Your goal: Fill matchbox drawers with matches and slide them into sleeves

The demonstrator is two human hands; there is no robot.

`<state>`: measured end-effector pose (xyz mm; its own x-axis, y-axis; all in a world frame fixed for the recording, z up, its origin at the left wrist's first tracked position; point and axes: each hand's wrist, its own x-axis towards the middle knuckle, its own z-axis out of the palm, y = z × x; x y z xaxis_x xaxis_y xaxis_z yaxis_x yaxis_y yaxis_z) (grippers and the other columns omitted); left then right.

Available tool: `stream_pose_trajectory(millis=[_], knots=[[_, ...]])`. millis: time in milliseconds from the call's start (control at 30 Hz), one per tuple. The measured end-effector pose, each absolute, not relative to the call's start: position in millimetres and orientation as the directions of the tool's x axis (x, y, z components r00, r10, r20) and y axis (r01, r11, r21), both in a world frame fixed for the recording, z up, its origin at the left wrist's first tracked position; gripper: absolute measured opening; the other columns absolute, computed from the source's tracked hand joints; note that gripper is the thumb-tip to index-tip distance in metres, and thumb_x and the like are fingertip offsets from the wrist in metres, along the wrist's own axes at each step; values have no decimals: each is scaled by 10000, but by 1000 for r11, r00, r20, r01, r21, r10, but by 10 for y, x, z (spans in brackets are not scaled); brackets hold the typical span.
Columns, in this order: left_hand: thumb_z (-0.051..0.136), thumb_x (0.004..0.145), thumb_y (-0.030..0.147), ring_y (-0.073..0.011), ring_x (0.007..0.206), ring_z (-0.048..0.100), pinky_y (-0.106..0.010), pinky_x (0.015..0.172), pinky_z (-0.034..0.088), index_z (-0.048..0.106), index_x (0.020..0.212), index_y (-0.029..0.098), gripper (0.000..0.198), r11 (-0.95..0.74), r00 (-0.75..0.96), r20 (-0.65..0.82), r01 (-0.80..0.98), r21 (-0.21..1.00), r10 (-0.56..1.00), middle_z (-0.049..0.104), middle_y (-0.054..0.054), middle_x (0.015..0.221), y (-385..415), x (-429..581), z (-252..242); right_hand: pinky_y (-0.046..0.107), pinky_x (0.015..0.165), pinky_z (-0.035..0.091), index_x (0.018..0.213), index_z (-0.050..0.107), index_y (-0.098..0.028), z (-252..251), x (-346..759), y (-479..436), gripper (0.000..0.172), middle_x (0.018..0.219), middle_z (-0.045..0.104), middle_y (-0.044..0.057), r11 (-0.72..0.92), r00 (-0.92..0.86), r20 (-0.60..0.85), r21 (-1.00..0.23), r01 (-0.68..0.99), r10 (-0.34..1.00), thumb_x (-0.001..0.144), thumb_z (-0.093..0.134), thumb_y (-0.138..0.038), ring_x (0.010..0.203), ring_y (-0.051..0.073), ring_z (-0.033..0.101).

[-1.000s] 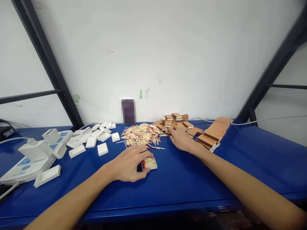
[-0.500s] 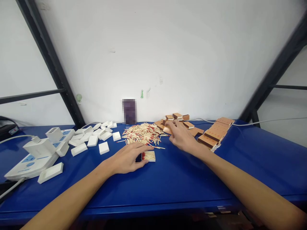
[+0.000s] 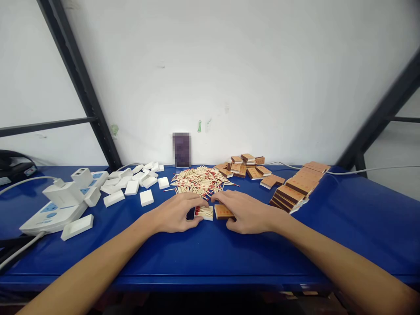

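My left hand [image 3: 180, 213] is closed around a small white matchbox tray [image 3: 208, 218] filled with red-tipped matches, thumb at the near side and fingers at the far side. Just right of the tray, my right hand [image 3: 249, 213] grips a brown matchbox sleeve [image 3: 222, 211], which lies end to end with the tray, a narrow gap between them. Part of the sleeve is hidden under my right hand. Behind both hands spreads a loose heap of matches [image 3: 200, 179].
White trays [image 3: 131, 187] are scattered at the left beside a power strip [image 3: 49, 223] with chargers. Brown matchbox sleeves [image 3: 256, 173] lie in a pile at the back right, near a row of stacked matchboxes [image 3: 302, 181]. A dark pixelated rectangle [image 3: 182, 150] stands against the wall.
My right hand has come from the sleeve pile towards me and left, bringing a brown sleeve beside the tray. My left hand keeps its hold on the tray. The view has shifted slightly.
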<state>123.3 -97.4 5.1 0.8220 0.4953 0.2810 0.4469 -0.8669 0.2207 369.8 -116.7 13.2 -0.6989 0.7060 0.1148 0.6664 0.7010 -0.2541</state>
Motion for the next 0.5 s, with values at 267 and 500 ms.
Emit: stream_pose_trajectory(millis=[267,500], knots=[[583,866,284,-155,784,588,-278,744,452,602,883,164,122,-871,832,264,441,218,488,622,-27,845,-977,1240,46,363,815,438,1199,481,-198,138,3700,-1155,524,1117,605,92,746,-751,135,-318,585,647,695,625,-211,940,233,567],[588,865,281,-170,848,616,-296,790,468,636,1043,181,210,-868,826,277,434,241,490,657,-44,926,-981,1237,34,353,806,439,1138,510,-207,114,3732,-1109,449,1064,616,70,749,-751,160,-346,565,640,707,634,-221,916,215,569]])
